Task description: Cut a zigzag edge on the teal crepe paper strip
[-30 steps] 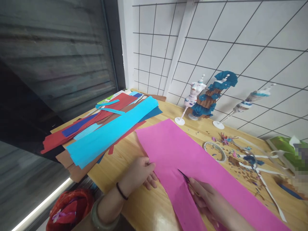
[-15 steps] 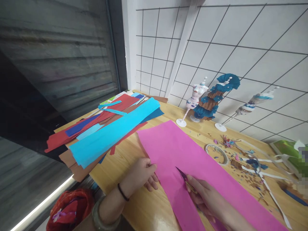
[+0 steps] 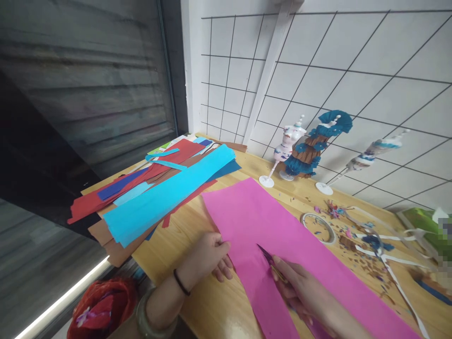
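Note:
A long sheet of pink crepe paper (image 3: 247,212) lies across the wooden table, with a cut running up it from the near end. My right hand (image 3: 296,287) holds a pair of scissors (image 3: 265,254) at the top of this cut. Their dark blades point up and to the left and look closed together; the fingers partly cover the gold-coloured handles. At the sheet's left edge, my left hand (image 3: 212,256) pinches the paper between thumb and curled fingers. That wrist wears a black band and a pale bangle.
Coloured paper sheets (image 3: 169,193) are piled at the left. Small dress forms stand along the grid wall, one dressed in blue and brown paper (image 3: 303,150). A tape roll (image 3: 318,228) lies right of the pink sheet among paper scraps (image 3: 370,259). Below the table edge sits a red bag (image 3: 102,306).
The camera view has shifted very slightly. Both hands, the scissors and the pink paper stay almost exactly where they were.

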A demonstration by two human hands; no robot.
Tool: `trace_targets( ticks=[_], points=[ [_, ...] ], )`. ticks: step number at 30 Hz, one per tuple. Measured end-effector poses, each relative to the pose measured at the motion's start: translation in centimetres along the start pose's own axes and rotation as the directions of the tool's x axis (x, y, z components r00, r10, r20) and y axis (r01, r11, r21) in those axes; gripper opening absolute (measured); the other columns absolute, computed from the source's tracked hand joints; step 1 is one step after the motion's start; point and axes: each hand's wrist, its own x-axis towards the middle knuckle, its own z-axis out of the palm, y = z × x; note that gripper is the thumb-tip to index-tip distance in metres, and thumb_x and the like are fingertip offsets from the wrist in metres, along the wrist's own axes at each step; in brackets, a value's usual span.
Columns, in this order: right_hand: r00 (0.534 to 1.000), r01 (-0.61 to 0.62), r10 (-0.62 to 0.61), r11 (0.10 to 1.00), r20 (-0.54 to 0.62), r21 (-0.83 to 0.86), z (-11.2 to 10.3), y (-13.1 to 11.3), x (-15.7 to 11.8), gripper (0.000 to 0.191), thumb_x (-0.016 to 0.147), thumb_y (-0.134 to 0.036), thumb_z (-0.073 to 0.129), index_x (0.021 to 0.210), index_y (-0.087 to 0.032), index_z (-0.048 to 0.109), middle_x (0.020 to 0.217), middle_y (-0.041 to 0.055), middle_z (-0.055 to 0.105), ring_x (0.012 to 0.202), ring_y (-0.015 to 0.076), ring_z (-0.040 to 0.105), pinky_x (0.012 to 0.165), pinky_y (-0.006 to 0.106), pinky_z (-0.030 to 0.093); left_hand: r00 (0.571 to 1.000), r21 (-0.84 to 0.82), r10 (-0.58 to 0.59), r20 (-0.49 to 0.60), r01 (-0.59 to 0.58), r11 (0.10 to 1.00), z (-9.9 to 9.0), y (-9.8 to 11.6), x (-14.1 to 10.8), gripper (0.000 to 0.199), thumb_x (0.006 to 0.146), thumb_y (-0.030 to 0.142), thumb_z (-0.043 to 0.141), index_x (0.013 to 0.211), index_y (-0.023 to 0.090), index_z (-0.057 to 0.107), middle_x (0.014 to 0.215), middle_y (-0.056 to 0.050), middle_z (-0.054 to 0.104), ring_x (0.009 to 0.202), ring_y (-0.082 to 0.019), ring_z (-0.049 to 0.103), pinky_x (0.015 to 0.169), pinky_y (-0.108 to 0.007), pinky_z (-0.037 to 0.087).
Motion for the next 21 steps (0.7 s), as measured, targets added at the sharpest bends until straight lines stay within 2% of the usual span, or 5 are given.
trace_targets(
  ticks=[4, 13, 21],
  points=[
    [1.000, 0.006, -0.006, 1.000, -0.025, -0.007, 0.27, -0.45, 0.23, 0.038, 0.086, -0.049, 0.030, 0.063, -0.020, 0.039, 0.038, -0.0131, 0.017, 0.027, 0.0032, 0.012, 0.024, 0.014, 0.014, 1.000, -0.012, 0.008, 0.004, -0.008, 1.000, -0.10, -0.20, 0.11, 0.023, 0.074, 0.037, 0.047, 0.067, 0.017, 0.040, 0.056, -0.002, 0.060, 0.042, -0.013, 0.058, 0.034, -0.020, 0.038],
    [0.998, 0.031, -0.034, 0.998, -0.055, -0.052, 0.18, -0.12, 0.39, 0.038, 0.086, -0.049, 0.031, 0.061, -0.021, 0.037, 0.038, -0.0127, 0.018, 0.026, 0.0038, 0.016, 0.023, 0.014, 0.017, 1.000, -0.011, 0.016, 0.016, -0.016, 1.000, -0.10, -0.17, 0.05, 0.017, 0.078, 0.030, 0.042, 0.068, 0.016, 0.040, 0.055, -0.002, 0.061, 0.041, -0.014, 0.058, 0.032, -0.019, 0.037],
    [0.999, 0.037, -0.038, 0.999, -0.022, -0.014, 0.25, -0.47, 0.96, 0.039, 0.086, -0.050, 0.031, 0.064, -0.020, 0.041, 0.037, -0.0130, 0.018, 0.024, 0.0035, 0.014, 0.021, 0.014, 0.018, 1.000, -0.016, 0.014, 0.006, -0.014, 1.000, -0.14, -0.35, 0.28, 0.017, 0.078, 0.028, 0.042, 0.067, 0.016, 0.040, 0.054, -0.002, 0.060, 0.041, -0.013, 0.058, 0.031, -0.018, 0.038]
  ],
)
